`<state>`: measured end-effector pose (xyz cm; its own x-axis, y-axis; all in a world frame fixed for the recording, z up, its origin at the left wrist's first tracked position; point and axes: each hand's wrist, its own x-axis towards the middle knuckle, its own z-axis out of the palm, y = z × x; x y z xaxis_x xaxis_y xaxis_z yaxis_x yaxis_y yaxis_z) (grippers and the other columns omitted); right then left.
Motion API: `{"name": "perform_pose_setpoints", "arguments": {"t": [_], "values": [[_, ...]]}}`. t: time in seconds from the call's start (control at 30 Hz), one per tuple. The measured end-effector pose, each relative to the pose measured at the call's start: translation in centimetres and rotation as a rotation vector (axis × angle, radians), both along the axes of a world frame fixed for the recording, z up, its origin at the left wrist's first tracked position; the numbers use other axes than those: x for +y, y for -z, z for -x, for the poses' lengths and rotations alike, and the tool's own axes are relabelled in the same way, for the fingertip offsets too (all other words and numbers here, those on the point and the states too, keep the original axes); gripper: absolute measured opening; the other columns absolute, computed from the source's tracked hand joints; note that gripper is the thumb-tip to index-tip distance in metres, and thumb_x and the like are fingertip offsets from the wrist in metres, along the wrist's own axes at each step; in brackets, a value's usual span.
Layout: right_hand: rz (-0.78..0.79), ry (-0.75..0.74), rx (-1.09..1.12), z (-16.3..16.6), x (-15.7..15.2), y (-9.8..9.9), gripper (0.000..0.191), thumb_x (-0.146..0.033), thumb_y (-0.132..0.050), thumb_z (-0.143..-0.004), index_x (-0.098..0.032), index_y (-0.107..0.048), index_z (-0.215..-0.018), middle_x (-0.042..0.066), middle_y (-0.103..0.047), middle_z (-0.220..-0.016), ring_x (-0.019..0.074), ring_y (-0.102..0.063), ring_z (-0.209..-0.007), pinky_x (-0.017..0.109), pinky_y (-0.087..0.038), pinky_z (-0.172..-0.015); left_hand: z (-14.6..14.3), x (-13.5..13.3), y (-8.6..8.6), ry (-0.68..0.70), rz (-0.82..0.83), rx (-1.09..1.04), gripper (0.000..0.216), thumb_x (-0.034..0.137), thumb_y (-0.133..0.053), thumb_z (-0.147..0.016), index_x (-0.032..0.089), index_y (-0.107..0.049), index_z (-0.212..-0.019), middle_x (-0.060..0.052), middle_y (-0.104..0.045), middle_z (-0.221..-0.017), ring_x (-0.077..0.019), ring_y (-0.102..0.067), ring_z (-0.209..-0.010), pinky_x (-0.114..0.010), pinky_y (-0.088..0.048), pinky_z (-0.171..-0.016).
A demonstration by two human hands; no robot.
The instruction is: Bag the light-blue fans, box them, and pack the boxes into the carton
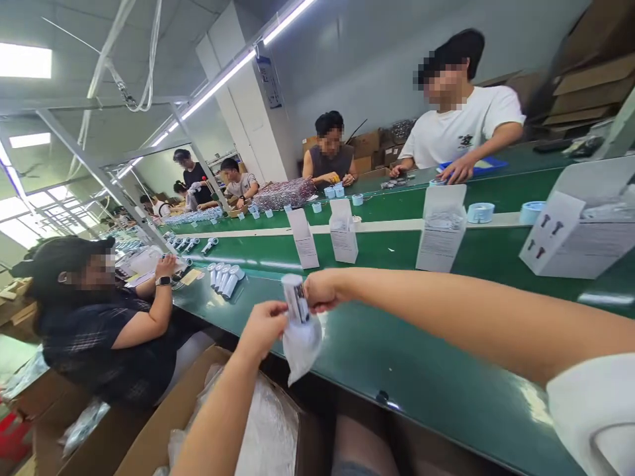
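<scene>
A white hair-dryer-shaped appliance (296, 297) is in front of me above the bench edge, its handle upright and its rounded end down inside a clear plastic bag (300, 357). The bag's bottom corner hangs loose. My left hand (262, 325) pinches the bag's rim at the left side of the handle. From the right, my right hand (323, 291) is closed at the bag's mouth against the handle; its fingertips are partly hidden. Several similar white appliances (227, 279) lie on the green bench beyond my left hand.
Open white boxes (441, 231) stand along the green bench (397, 357). Light-blue round parts (480, 212) sit on the far strip. Below my left arm is a cardboard box (198, 390) of plastic bags. A co-worker (114, 304) sits at left; others work across the bench.
</scene>
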<state>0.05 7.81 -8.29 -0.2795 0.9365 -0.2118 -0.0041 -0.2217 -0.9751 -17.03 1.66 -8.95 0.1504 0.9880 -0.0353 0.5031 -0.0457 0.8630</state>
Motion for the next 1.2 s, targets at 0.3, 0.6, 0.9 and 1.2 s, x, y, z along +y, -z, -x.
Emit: {"name": "perform_pose_setpoints", "arguments": {"t": [0.3,0.6,0.9,1.2], "values": [[-0.166,-0.003,-0.219,-3.6,1.6,-5.0,0.023,0.002,-0.064,-0.062,-0.015,-0.056,-0.050,-0.006,-0.047,-0.034,0.0043,-0.034,-0.031,0.018,-0.018,-0.035,-1.8,8.0,-4.6,0.072,-0.181,0.018,0.015,0.012,-0.057,-0.061,0.013,-0.067,-0.073,0.001,-0.059,-0.058,-0.0108,-0.052,-0.050,-0.023,-0.043,-0.051],[-0.452,0.027,-0.030,-2.0,4.0,-8.5,0.019,-0.008,-0.048,-0.079,-0.018,-0.050,-0.095,-0.009,-0.050,-0.048,0.0063,-0.036,-0.039,0.015,-0.028,-0.040,-3.7,9.3,-5.6,0.185,-0.209,-0.411,0.072,0.031,-0.080,-0.058,0.019,-0.052,-0.123,-0.005,-0.061,-0.099,-0.0125,-0.058,-0.074,-0.021,-0.047,-0.060],[-0.559,0.196,-0.312,-7.4,14.4,-2.6,0.048,-0.008,-0.057,-0.072,-0.019,-0.052,-0.118,0.010,-0.054,-0.119,0.0182,-0.058,-0.094,0.029,-0.048,-0.077,-3.8,18.3,-6.1,-0.148,-0.405,-0.163,0.023,0.036,-0.061,-0.064,0.015,-0.064,-0.073,0.001,-0.057,-0.061,-0.0128,-0.052,-0.054,-0.022,-0.044,-0.045],[-0.561,0.188,-0.523,-7.6,20.9,4.7,0.083,0.001,-0.068,-0.056,-0.018,-0.039,-0.132,0.016,-0.049,-0.131,0.0307,-0.050,-0.117,0.038,-0.041,-0.097,-6.4,29.7,-6.1,-0.294,-0.641,-0.107,0.020,0.034,-0.045,-0.073,0.017,-0.055,-0.070,0.003,-0.046,-0.056,-0.0113,-0.045,-0.048,-0.021,-0.039,-0.044]]}}
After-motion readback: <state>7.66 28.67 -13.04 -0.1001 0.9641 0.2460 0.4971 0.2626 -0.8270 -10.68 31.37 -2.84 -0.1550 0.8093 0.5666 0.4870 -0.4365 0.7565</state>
